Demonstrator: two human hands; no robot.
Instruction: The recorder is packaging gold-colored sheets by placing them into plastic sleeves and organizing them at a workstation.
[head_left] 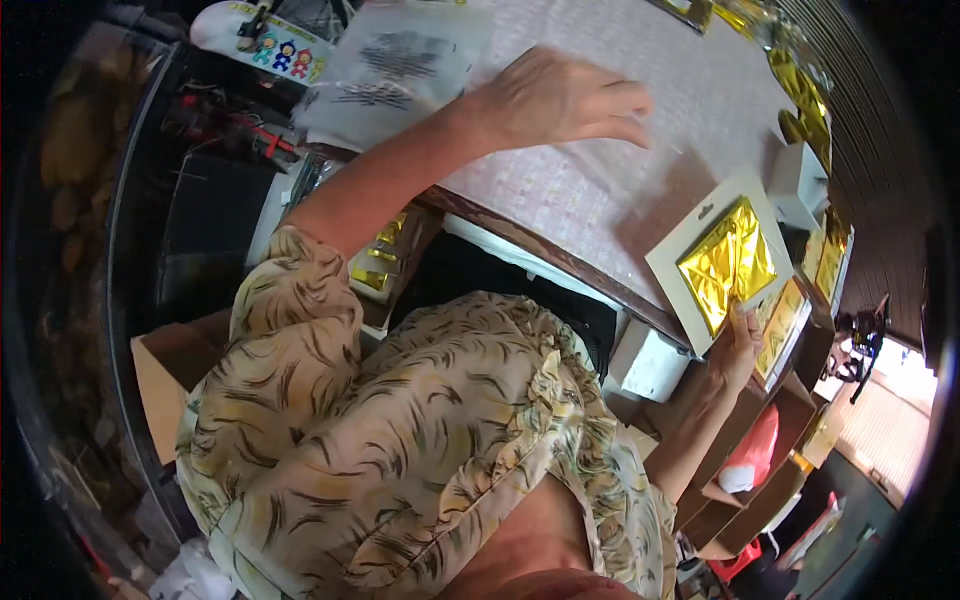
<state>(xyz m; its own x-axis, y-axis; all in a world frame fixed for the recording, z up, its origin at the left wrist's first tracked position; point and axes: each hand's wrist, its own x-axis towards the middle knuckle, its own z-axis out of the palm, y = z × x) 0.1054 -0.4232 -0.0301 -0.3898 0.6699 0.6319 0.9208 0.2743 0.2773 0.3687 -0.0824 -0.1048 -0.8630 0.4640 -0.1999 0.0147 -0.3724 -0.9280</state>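
Observation:
My right hand [735,350] grips the lower edge of a pale card [666,262] with a slot near its top corner. A shiny gold foil packet [730,262] lies on the face of that card, which is tilted over the table's right side. Out above the tabletop, my left hand [575,100] has its fingers curled toward the thumb. A faint, clear film-like patch shows below those fingers, but blur hides whether they hold it. Left of that hand lies a stack of clear plastic bags [395,70] with dark print.
The table [560,215] has a pale patterned cover and a dark front edge. Gold foil pieces [795,85] and a white box [797,185] line its far right. Below are a white box [650,362] and cardboard boxes [770,460]. A decorated white board [225,30] sits upper left.

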